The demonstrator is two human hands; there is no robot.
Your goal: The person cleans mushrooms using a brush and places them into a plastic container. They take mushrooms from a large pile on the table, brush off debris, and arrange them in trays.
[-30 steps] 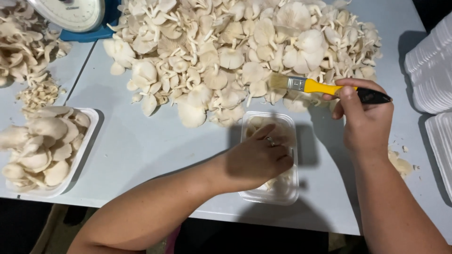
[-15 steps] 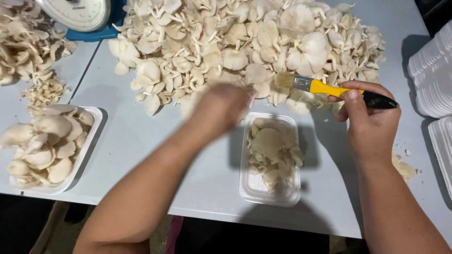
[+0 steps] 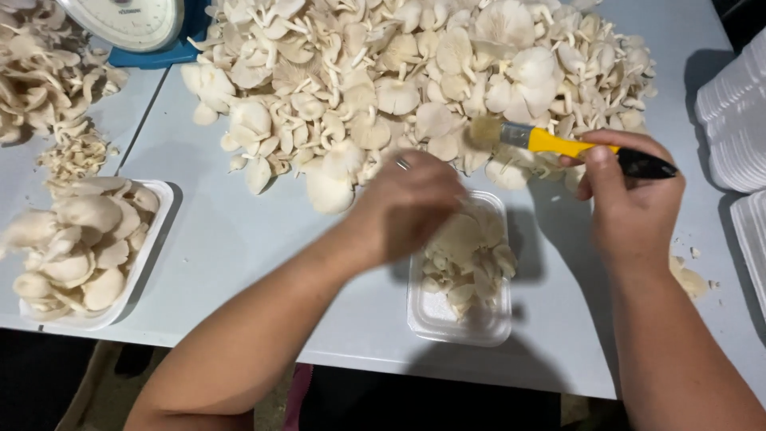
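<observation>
With the right hand (image 3: 630,203) gripping the brush (image 3: 558,146), the blurred left hand (image 3: 411,203), its grip unreadable, should lift one mushroom gently from the pile (image 3: 415,80) beside the tray (image 3: 459,319).

Two hands work here, the left (image 3: 411,203) and the right (image 3: 630,195), with one brush (image 3: 558,145). Two filled trays sit on the table, one near (image 3: 459,315) and one at left (image 3: 155,231). One scale (image 3: 132,20) stands behind; the mushrooms (image 3: 415,80) are too many to count.

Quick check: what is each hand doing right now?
Left hand: blurred above the clear plastic tray of pale mushrooms; grip cannot be told.
Right hand: closed on the yellow-and-black-handled brush.
</observation>
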